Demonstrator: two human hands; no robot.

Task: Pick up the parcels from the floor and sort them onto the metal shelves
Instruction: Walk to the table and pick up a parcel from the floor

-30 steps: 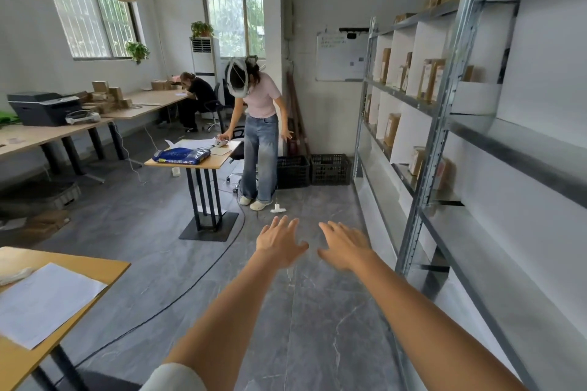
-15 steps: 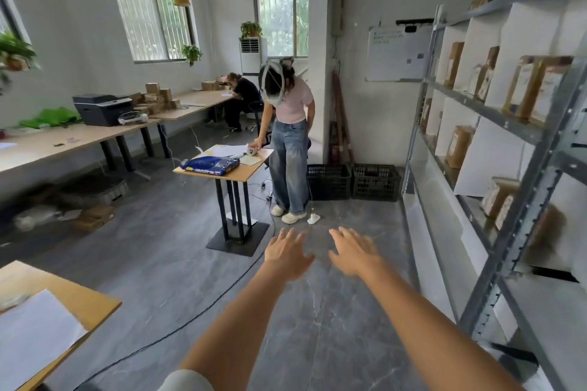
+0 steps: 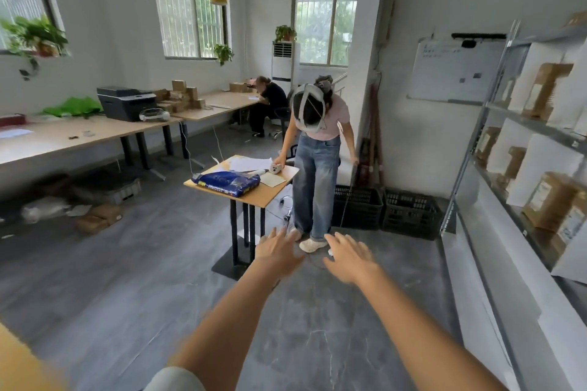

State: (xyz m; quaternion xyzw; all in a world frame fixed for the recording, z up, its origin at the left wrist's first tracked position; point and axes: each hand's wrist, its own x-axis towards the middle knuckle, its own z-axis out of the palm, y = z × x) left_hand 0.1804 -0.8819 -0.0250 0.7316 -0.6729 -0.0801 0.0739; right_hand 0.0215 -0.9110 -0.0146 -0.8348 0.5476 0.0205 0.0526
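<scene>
Both arms reached forward over bare grey floor, the left hand (image 3: 279, 252) and the right hand (image 3: 349, 259) side by side, palms down, fingers spread and holding nothing. No parcel lay under or between them. The only parcels on the floor (image 3: 317, 327) in view were a couple of brown boxes (image 3: 98, 219) far off to the left, under the long table (image 3: 79, 136), beside what looked like a clear bag; they lay well apart from both hands, with the left hand the nearer. Their long axis seemed to run roughly left to right, though blur made this uncertain. The metal shelves (image 3: 533, 127) stood along the right wall, nearer the right hand, already carrying upright brown parcels (image 3: 549, 200) on several levels, separated by white dividers. Two black crates (image 3: 384, 211) sat on the floor at the shelves' far end; their contents could not be told.
</scene>
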